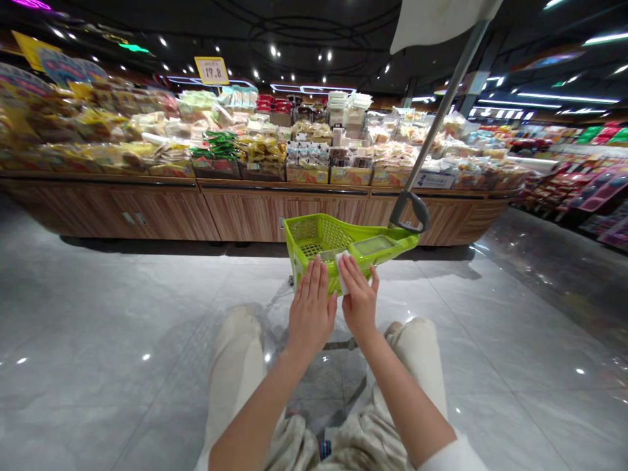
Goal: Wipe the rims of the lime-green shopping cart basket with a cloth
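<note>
Holding left hand, right hand, over basket

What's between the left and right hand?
In the head view, a small white piece, perhaps tissue, lies between the left hand and right hand, over the green cart basket.

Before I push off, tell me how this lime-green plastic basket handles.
The lime-green plastic basket is probably light and fairly stiff, given its mesh walls. The tall metal pole at its far corner may make it tip if jerked. The metal frame beneath may let it roll.
</note>
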A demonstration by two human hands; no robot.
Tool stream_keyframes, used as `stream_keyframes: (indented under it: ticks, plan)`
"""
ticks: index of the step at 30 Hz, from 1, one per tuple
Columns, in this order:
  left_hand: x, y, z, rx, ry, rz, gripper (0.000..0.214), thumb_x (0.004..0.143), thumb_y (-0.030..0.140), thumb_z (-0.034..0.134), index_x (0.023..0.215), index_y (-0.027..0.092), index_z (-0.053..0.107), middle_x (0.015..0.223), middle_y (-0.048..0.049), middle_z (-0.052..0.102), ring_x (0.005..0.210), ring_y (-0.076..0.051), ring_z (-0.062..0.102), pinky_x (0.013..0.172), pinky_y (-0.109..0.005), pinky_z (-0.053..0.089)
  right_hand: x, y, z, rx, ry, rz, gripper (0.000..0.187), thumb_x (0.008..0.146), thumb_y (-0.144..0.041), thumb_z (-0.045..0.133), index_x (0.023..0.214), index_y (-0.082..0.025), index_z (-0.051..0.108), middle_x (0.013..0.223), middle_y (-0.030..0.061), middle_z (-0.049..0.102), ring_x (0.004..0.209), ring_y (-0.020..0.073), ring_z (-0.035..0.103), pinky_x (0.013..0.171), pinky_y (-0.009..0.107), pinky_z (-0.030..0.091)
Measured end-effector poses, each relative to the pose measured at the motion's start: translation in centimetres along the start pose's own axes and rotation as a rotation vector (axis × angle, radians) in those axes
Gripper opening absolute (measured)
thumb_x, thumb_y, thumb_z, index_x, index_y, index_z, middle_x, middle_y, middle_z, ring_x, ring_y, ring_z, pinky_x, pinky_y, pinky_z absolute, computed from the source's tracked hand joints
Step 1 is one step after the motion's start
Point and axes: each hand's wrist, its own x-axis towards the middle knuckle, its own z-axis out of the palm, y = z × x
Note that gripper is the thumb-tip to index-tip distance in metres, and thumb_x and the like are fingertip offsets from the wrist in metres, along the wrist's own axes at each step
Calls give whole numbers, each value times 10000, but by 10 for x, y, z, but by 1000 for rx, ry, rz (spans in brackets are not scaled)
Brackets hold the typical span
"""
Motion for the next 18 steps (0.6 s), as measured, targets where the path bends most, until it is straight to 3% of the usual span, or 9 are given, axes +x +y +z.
stream_keyframes:
  ticks: [3, 5, 10, 13, 18]
  plan:
    - [-1, -2, 0, -8, 2, 11, 687, 964, 183, 365, 1566, 102, 45, 1628, -165, 209, 1519, -254, 141, 1198, -473, 304, -2, -10, -1, 83, -86, -126, 698, 832, -37, 339, 1504, -224, 371, 1492, 69, 497, 1409, 148, 426, 1202, 410, 214]
    - [-2, -4, -2, -15, -1, 15, 690, 966, 190, 365, 1568, 113, 37, 1632, -156, 199, 1520, -253, 138, 1196, -475, 309, -1, 0, -6, 77, -126, -160, 710, 831, -33, 337, 1507, -247, 364, 1488, 60, 503, 1402, 150, 437, 1213, 428, 180]
    - [-3, -5, -3, -27, 3, 11, 694, 976, 200, 367, 1570, 137, 14, 1636, -148, 189, 1517, -257, 158, 1189, -487, 323, 5, 33, -15, -67, 9, 16, 785, 770, 11, 349, 1494, -292, 381, 1460, 38, 538, 1408, 183, 431, 1213, 504, 76]
    - [-3, -4, -2, -40, 10, 10, 700, 972, 198, 372, 1571, 144, 13, 1640, -145, 173, 1519, -262, 148, 1189, -497, 323, 4, 21, -9, -86, 54, 70, 805, 760, 16, 343, 1509, -281, 354, 1474, 54, 521, 1397, 184, 447, 1214, 508, 50]
    - [-3, -5, -1, -61, 21, 14, 714, 943, 148, 356, 1572, 145, 19, 1637, -149, 187, 1518, -263, 148, 1195, -502, 311, 5, -6, -3, 67, -106, -174, 685, 835, -39, 353, 1492, -229, 387, 1477, 66, 514, 1408, 140, 425, 1220, 408, 149]
